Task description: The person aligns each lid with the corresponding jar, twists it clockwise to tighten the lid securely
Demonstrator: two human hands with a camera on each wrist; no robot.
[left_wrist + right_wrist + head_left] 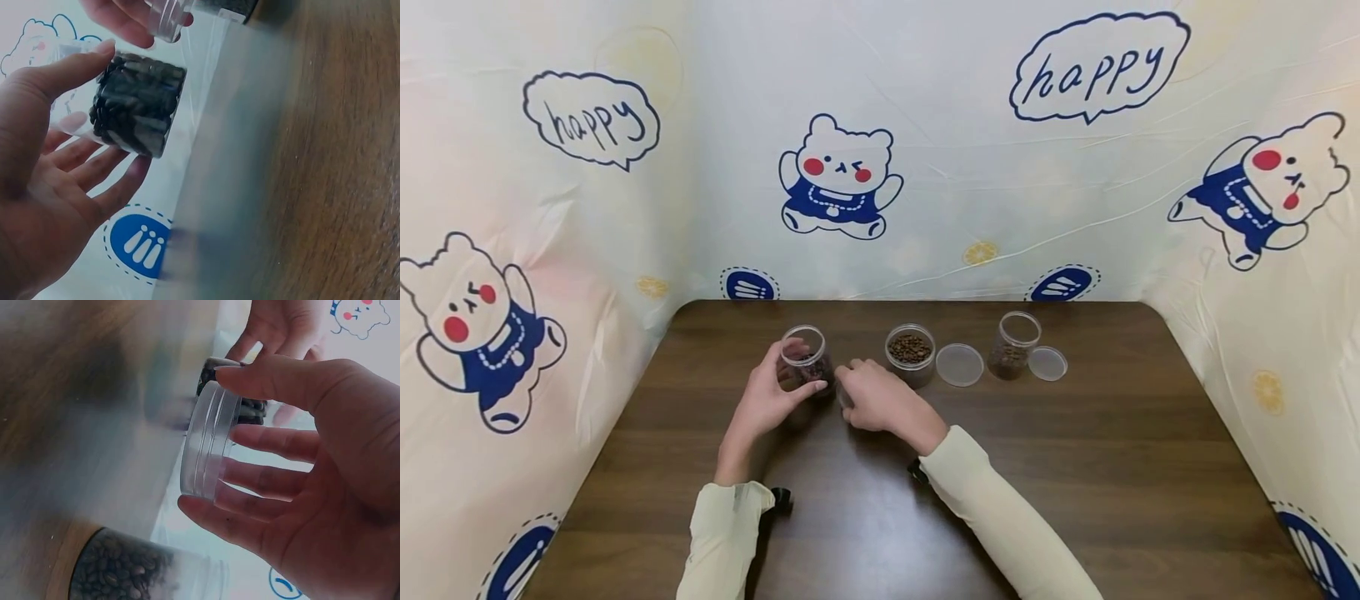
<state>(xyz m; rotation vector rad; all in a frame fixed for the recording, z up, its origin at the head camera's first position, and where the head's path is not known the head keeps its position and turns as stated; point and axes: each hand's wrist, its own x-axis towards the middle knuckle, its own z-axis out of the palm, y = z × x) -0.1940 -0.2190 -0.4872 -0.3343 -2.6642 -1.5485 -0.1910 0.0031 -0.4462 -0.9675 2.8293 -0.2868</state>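
Observation:
My left hand (767,398) holds a clear plastic jar (808,367) at the left of the row, thumb on the near side and fingers round the far side. In the left wrist view the open-topped jar is partly filled with dark, glossy seeds or beans (139,100). Just to the right, my right hand (886,402) grips a clear round lid (205,447) by its rim, held on edge between thumb and fingers. Most of that lid is hidden behind the hand in the head view.
Right of my hands stands an open jar of brown coffee beans (911,352), with a flat clear lid (959,365) beside it. Further right are a taller, partly filled jar (1013,348) and a smaller lid (1048,364). Printed cloth hangs around the wooden table (1075,467).

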